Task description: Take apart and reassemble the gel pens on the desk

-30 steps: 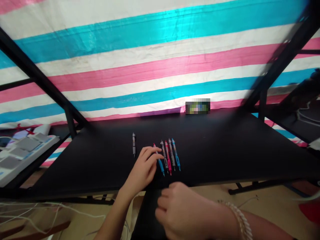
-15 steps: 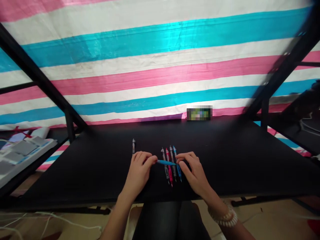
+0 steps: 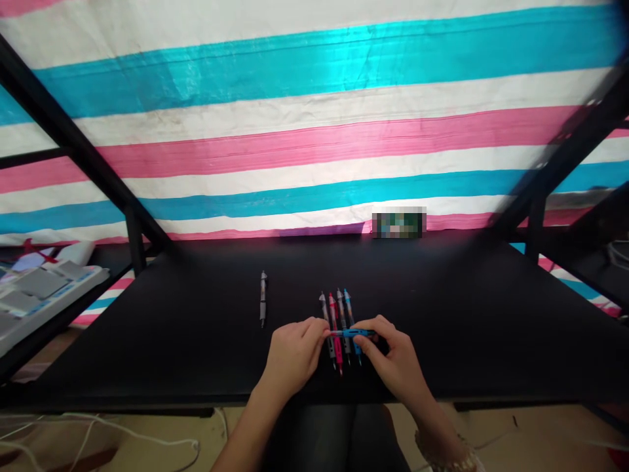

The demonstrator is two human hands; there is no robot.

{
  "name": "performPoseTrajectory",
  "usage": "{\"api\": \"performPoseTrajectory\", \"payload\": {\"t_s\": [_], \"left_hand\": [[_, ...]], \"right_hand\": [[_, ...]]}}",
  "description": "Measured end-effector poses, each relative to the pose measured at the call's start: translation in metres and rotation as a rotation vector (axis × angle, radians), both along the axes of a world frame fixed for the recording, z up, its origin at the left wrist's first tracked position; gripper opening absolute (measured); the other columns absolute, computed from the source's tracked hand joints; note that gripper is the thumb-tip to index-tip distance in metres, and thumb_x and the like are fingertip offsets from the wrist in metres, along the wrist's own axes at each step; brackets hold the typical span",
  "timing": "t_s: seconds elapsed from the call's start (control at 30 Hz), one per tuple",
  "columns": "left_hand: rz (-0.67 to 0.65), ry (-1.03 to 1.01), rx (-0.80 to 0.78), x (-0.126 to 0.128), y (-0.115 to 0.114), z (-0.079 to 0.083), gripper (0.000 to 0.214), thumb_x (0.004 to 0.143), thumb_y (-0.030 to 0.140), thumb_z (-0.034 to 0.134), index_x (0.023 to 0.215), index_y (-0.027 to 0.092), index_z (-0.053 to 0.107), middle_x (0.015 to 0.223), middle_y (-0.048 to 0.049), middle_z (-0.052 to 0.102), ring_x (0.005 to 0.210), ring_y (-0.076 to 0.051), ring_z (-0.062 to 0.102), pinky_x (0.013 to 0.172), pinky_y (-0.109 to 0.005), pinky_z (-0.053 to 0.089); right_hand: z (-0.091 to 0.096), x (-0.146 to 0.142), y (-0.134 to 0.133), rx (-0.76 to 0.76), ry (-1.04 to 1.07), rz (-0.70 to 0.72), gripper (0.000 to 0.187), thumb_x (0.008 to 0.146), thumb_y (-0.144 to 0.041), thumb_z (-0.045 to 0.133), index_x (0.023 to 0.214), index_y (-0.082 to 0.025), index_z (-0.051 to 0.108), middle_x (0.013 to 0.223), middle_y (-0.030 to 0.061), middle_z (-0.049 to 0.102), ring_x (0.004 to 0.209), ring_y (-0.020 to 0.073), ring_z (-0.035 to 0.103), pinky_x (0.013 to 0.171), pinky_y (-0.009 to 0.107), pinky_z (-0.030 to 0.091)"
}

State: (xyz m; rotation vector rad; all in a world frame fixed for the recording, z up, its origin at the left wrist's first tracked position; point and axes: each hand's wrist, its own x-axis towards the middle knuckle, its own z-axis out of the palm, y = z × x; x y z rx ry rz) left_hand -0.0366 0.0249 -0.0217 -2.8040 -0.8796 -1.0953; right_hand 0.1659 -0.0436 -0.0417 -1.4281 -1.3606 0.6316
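Both hands are closed on one blue pen (image 3: pixel 352 333), held level from side to side. My left hand (image 3: pixel 297 354) pinches its left end, which looks clear with a pinkish tint. My right hand (image 3: pixel 393 354) grips the blue right part between thumb and fingers. Beneath this pen, several pens lie side by side on the black table: a grey pen (image 3: pixel 324 308), a pink-red pen (image 3: pixel 338 354), another grey pen (image 3: pixel 341 305) and a second blue pen (image 3: pixel 348 305). The hands and held pen partly cover the row. A lone grey pen (image 3: pixel 263 300) lies to the left.
The black table (image 3: pixel 206 341) stands inside a dark metal frame (image 3: pixel 93 164). Striped sheeting (image 3: pixel 304 144) hangs behind it, with a blurred-out rectangle (image 3: pixel 399 224) at its foot. A white power strip (image 3: pixel 63 288) sits at far left. White cables (image 3: pixel 147 438) trail on the floor.
My left hand has moved right and slightly nearer, uncovering the whole lone grey pen. The held blue pen sits further right, its blue part now in my right hand's fingers.
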Motion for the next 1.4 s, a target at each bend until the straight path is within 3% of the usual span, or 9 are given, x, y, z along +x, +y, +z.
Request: {"api": "performPoseTrajectory", "payload": {"t_s": [0.1, 0.23, 0.37, 0.6, 0.83, 0.93, 1.07, 1.3, 1.4], "left_hand": [[0.019, -0.198, -0.311, -0.003, -0.005, 0.003, 0.014, 0.103, 0.023, 0.058, 0.114, 0.019, 0.066, 0.088, -0.0020, 0.072, 0.069, -0.015, 0.067, 0.063, -0.024, 0.053], [0.097, -0.663, -0.829, -0.006, -0.013, 0.001, 0.014, 0.095, 0.029, 0.068, 0.105, 0.020, 0.071, 0.073, 0.0019, 0.064, 0.065, -0.015, 0.063, 0.064, -0.024, 0.053], [0.116, -0.901, -1.032, -0.005, -0.018, -0.004, 0.016, 0.091, 0.034, 0.076, 0.095, 0.018, 0.075, 0.067, 0.0019, 0.065, 0.063, -0.013, 0.061, 0.066, -0.025, 0.051], [0.050, -1.073, -1.093, -0.009, -0.020, -0.010, 0.023, 0.082, 0.038, 0.088, 0.087, 0.017, 0.078, 0.072, -0.0016, 0.070, 0.060, -0.012, 0.061, 0.059, -0.023, 0.047], [0.016, -1.123, -1.085, -0.014, -0.021, -0.014, 0.022, 0.081, 0.036, 0.090, 0.084, 0.017, 0.078, 0.062, -0.0001, 0.067, 0.052, -0.012, 0.059, 0.049, -0.021, 0.044], [0.001, -1.137, -1.081, -0.014, -0.023, -0.012, 0.020, 0.082, 0.034, 0.090, 0.084, 0.018, 0.079, 0.063, -0.0004, 0.068, 0.052, -0.011, 0.060, 0.049, -0.020, 0.045], [-0.013, -1.129, -1.090, -0.015, -0.024, -0.011, 0.019, 0.082, 0.034, 0.090, 0.083, 0.018, 0.080, 0.063, -0.0015, 0.069, 0.051, -0.012, 0.060, 0.046, -0.019, 0.045], [-0.005, -1.135, -1.088, -0.015, -0.023, -0.012, 0.019, 0.081, 0.034, 0.091, 0.082, 0.018, 0.080, 0.062, -0.0017, 0.069, 0.049, -0.012, 0.060, 0.044, -0.019, 0.044], [0.013, -1.130, -1.088, -0.015, -0.023, -0.012, 0.020, 0.080, 0.035, 0.090, 0.082, 0.018, 0.080, 0.062, -0.0020, 0.069, 0.049, -0.012, 0.059, 0.044, -0.020, 0.044]], "right_hand": [[0.000, 0.000, -0.001, -0.033, 0.085, -0.031, 0.018, 0.094, -0.035, 0.066, 0.091, -0.022, 0.078, 0.075, 0.0021, 0.069, 0.069, 0.0199, 0.061, 0.066, 0.031, 0.046], [-0.002, 0.000, -0.003, -0.067, 0.167, -0.051, 0.037, 0.100, -0.045, 0.059, 0.073, -0.021, 0.066, 0.060, -0.0014, 0.058, 0.056, 0.0160, 0.055, 0.054, 0.026, 0.040], [-0.005, -0.001, -0.004, -0.088, 0.205, -0.032, 0.041, 0.101, -0.047, 0.059, 0.069, -0.021, 0.062, 0.057, -0.0034, 0.051, 0.053, 0.0135, 0.048, 0.051, 0.025, 0.036], [-0.001, -0.001, -0.007, -0.092, 0.235, 0.016, 0.043, 0.104, -0.046, 0.055, 0.069, -0.021, 0.061, 0.060, -0.0022, 0.053, 0.055, 0.0140, 0.049, 0.054, 0.026, 0.037], [-0.001, -0.001, -0.008, -0.094, 0.180, -0.011, 0.008, 0.092, -0.031, 0.070, 0.094, -0.023, 0.073, 0.077, -0.0001, 0.065, 0.067, 0.0177, 0.054, 0.063, 0.029, 0.043], [-0.002, 0.001, -0.009, -0.082, 0.227, 0.010, 0.014, 0.095, -0.037, 0.068, 0.097, -0.023, 0.073, 0.078, 0.0010, 0.066, 0.068, 0.0183, 0.055, 0.064, 0.030, 0.044], [-0.002, 0.001, -0.011, -0.086, 0.283, 0.019, 0.049, 0.106, -0.048, 0.052, 0.065, -0.022, 0.060, 0.063, 0.0001, 0.056, 0.059, 0.0156, 0.050, 0.057, 0.028, 0.039], [-0.008, 0.002, -0.014, -0.098, 0.369, -0.018, 0.019, 0.098, -0.041, 0.068, 0.104, -0.024, 0.070, 0.089, 0.0018, 0.069, 0.073, 0.0174, 0.062, 0.065, 0.027, 0.047], [-0.006, 0.001, -0.015, -0.107, 0.367, 0.011, 0.035, 0.105, -0.047, 0.057, 0.084, -0.022, 0.068, 0.074, 0.0014, 0.065, 0.067, 0.0172, 0.059, 0.062, 0.028, 0.043]]}}
